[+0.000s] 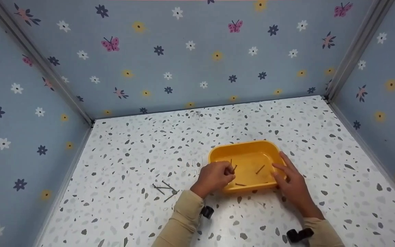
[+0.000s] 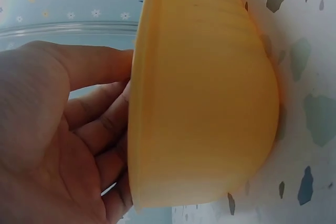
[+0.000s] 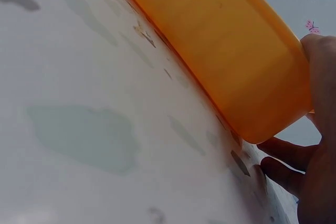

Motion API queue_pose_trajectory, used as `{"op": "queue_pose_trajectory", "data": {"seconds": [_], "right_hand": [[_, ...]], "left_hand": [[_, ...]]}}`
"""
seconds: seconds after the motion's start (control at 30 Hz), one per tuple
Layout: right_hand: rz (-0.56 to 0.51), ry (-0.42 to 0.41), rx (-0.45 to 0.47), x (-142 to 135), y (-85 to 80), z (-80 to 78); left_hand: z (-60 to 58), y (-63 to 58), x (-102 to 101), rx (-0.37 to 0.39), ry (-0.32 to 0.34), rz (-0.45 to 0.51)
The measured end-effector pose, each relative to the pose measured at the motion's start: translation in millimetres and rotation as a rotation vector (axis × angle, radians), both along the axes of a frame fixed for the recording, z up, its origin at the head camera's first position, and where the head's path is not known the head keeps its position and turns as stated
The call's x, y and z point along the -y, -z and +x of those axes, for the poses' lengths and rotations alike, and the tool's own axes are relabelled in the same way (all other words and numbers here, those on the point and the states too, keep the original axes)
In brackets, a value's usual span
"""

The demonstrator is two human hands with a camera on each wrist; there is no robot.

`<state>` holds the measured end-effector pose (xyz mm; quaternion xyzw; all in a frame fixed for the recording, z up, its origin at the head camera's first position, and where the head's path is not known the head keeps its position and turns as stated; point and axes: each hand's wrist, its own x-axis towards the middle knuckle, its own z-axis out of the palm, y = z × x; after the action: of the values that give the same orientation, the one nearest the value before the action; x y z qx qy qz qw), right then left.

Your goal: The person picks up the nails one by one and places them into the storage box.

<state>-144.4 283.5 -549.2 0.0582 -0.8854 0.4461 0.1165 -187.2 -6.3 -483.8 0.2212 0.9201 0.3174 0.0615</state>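
Observation:
A shallow yellow plastic tray sits on the speckled table. My left hand is over its left end, fingers curled, pinching thin nails whose ends stick out by the fingertips; how many it holds is partly hidden. Inside the tray lie a nail towards the right and another nail along the near wall. At the right end, my right hand holds the rim with fingers on both sides of the wall. The left wrist view shows the left hand behind the tray's wall, its fingertips hidden.
Left of the tray, several loose nails lie in a small crossed group on the table. Flowered blue panels enclose the table at the back and both sides. A black wrist strap is on the left sleeve.

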Motion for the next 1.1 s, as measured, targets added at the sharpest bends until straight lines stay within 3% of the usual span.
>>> {"op": "queue_pose_trajectory", "data": {"seconds": [0.17, 0.33, 0.53, 0.87, 1.1], "right_hand": [[-0.002, 0.0, 0.008, -0.1, -0.9, 0.0], [0.0, -0.006, 0.0, 0.2, -0.4, -0.8], [0.001, -0.009, -0.017, 0.1, -2.1, -1.9], [0.003, -0.002, -0.015, -0.6, -1.2, -0.5], [-0.009, -0.004, -0.008, -0.2, -0.5, -0.4]], "left_hand": [[-0.9, -0.2, -4.9, -0.069, 0.033, -0.12], [-0.8, 4.3, -7.9, -0.117, 0.049, -0.163], [-0.8, 10.0, -10.2, -0.142, 0.07, -0.178], [-2.8, 12.7, -11.4, -0.121, 0.094, -0.193], [-1.6, 14.2, -11.8, -0.123, 0.084, -0.181]]}}
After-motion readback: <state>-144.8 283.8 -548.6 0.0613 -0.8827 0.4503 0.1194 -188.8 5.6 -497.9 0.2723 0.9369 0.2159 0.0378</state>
